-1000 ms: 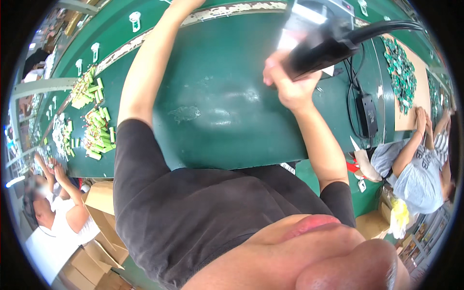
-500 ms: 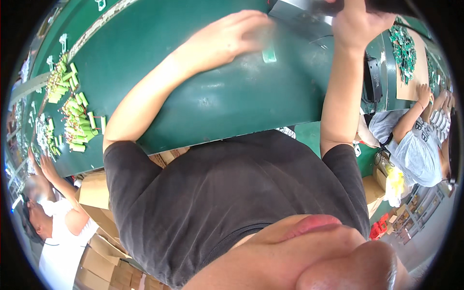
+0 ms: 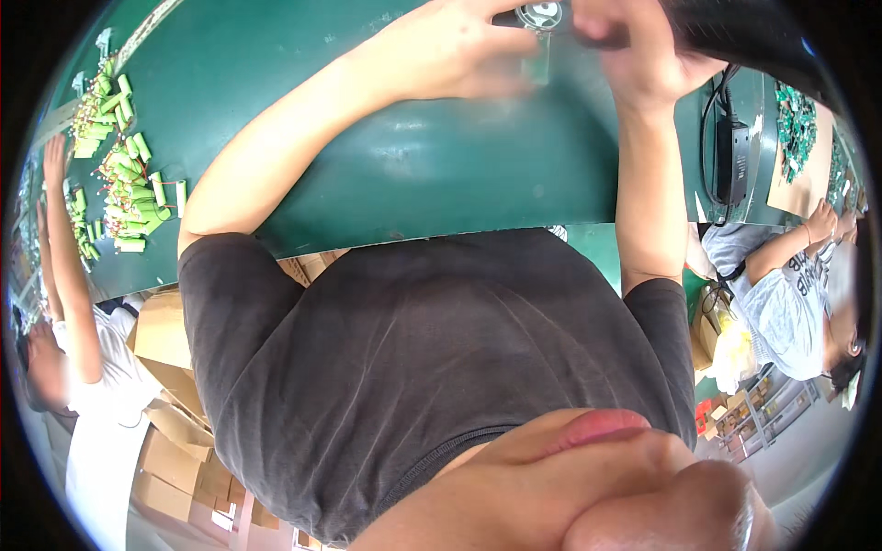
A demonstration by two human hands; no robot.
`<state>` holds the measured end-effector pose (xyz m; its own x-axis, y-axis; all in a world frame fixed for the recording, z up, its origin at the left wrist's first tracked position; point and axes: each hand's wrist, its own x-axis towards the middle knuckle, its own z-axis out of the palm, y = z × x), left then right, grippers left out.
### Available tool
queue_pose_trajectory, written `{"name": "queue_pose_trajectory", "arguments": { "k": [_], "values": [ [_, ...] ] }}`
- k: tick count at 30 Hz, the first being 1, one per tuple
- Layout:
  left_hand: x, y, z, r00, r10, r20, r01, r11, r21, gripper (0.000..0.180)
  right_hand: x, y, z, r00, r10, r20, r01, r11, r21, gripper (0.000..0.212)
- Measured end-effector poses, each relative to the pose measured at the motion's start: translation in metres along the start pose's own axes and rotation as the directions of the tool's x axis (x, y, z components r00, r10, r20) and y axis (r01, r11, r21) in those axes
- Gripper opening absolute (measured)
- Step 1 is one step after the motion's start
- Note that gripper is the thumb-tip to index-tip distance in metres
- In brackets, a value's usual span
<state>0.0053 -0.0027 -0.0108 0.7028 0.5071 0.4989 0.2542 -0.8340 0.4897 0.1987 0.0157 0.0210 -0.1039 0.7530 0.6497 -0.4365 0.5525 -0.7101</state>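
Note:
My left hand [image 3: 450, 50] reaches over the green tabletop at the upper edge, its fingertips smeared by motion. Its fingers close on a small part [image 3: 540, 15] with a round, whitish openwork end and a pale translucent green strip below. Just right of that part is my right hand [image 3: 643, 64], fingers curled, at the near end of a long black object [image 3: 749, 37]. The black object is blurred and cut off by the upper edge, so I cannot tell its kind.
Bright green wired battery cells [image 3: 133, 193] lie heaped on the table's left. A black power adapter [image 3: 732, 161] with a cable lies right of my right forearm. Green circuit boards [image 3: 796, 129] are piled on cardboard at far right. Co-workers sit on both sides; cardboard boxes [image 3: 170, 335] stand lower left.
Both hands now appear closer together, and the round end of the part has come into view beside my left fingers. The left co-worker's arms have reached farther up. The whole view has shifted somewhat.

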Motion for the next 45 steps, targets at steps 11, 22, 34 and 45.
{"name": "queue_pose_trajectory", "arguments": {
  "k": [11,22,34,45],
  "values": [
    [-0.002,0.0,-0.001,0.999,-0.031,0.006,0.031,0.999,-0.01,0.031,-0.005,0.014,0.0,0.999,-0.022,0.024,0.023,0.998,-0.059,0.06],
    [-0.001,0.0,-0.001,0.999,-0.04,0.005,0.04,0.999,-0.024,0.034,-0.02,0.027,-0.006,0.997,0.008,0.076,0.002,0.991,-0.132,0.061],
    [0.028,-0.016,-0.045,0.984,-0.106,-0.143,0.126,0.983,0.136,0.04,-0.014,0.009,-0.003,0.991,0.04,-0.131,-0.037,0.999,0.024,0.063],
    [0.009,-0.223,-0.102,0.814,-0.384,-0.435,0.549,0.753,0.362,0.031,-0.026,0.016,0.001,0.972,0.225,-0.065,-0.233,0.904,-0.358,0.027]
  ]
}}
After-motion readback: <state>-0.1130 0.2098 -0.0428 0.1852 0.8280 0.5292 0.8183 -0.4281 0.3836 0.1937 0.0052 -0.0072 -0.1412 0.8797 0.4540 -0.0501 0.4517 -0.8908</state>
